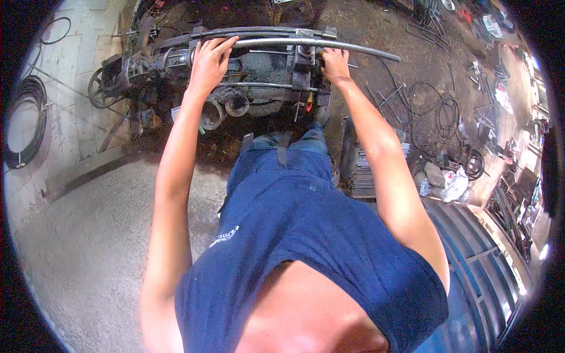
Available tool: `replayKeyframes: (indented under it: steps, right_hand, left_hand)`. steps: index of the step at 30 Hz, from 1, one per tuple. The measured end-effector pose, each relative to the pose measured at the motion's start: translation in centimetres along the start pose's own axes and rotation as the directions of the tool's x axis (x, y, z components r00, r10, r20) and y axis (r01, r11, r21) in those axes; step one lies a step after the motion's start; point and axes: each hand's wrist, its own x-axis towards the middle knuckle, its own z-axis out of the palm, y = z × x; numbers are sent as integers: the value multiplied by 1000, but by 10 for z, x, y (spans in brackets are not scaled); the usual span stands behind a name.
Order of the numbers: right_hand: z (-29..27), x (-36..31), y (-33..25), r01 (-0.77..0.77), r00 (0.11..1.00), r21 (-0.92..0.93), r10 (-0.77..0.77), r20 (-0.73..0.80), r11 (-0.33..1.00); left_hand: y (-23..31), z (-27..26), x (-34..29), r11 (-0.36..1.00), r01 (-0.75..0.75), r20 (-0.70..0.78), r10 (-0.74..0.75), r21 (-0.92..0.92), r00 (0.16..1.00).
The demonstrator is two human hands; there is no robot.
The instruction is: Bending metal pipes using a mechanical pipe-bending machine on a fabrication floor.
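A long grey metal rod (353, 47) lies across the top of a dark, greasy machine with parallel rails (262, 85), its free end reaching out past the right side. My left hand (210, 66) is closed over the rod's left end, fingers pointing right along it. At the machine's right side, just below the rod, my right hand (336, 66) has its fingers curled against the dark carriage block (304, 57). What those fingers grip is hidden. A handwheel (103, 88) sits at the machine's left end, and round metal cups (212, 113) sit at its near side.
Coiled black hose (26, 120) hangs at the left wall. Stacked metal strips (362, 173) lie right of my legs, near a dark metal grille panel (477, 265). Cables (444, 115), thin rods and white bags (454, 185) litter the floor on the right.
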Motion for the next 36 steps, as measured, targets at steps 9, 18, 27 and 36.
replayKeyframes:
  steps: [9,18,27,36]
  right_hand:
    - [-8,5,-14,27,1000,-25,-27,6,999]
    - [-2,7,-19,-46,999,-63,48,24,997]
    - [-11,3,-18,-46,998,-83,49,40,996]
    - [-80,-26,-47,33,999,388,-36,1,921]
  left_hand:
    - [-4,7,-1,1000,12,-48,-13,-19,999]
    - [-4,6,-2,1000,-14,-66,14,-12,998]
    - [-5,6,-2,1000,-3,-41,1,-29,999]
    - [0,4,-6,1000,12,-17,-12,4,1000]
